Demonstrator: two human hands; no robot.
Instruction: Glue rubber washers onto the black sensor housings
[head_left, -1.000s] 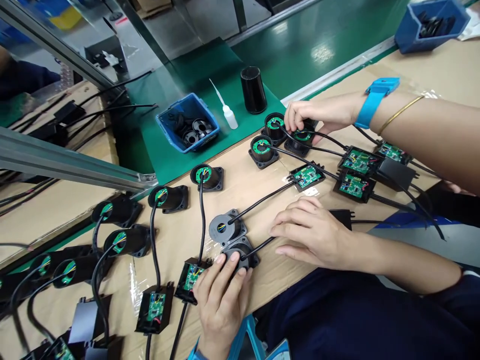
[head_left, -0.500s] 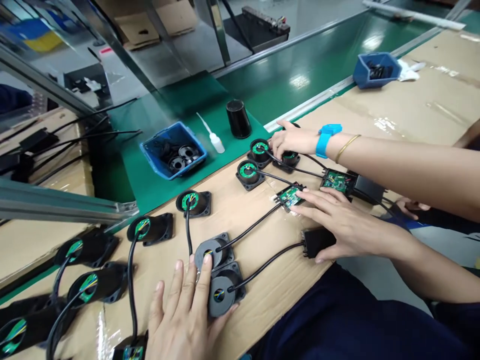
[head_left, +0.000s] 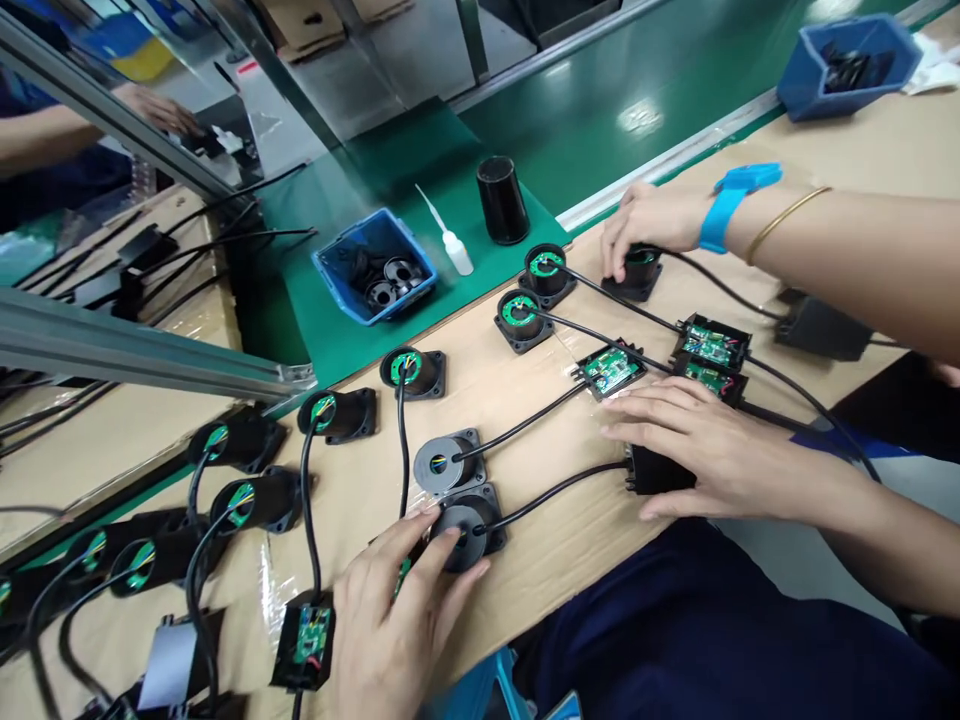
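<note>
Our left hand (head_left: 394, 605) touches a gray round part (head_left: 472, 546); we can't tell if it pinches. Our right hand (head_left: 697, 450) is spread over a black box (head_left: 655, 474).

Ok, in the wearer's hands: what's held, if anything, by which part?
Can't tell: left hand touches the left side of a grey round plastic-looking housing; right hand partly covers a black boxy plastic-looking case.

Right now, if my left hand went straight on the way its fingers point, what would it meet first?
Your left hand would most likely meet the nearer grey round housing first: it sits right at the fingers. They overlap it in this view, but whether they already touch it is hard to tell.
</note>
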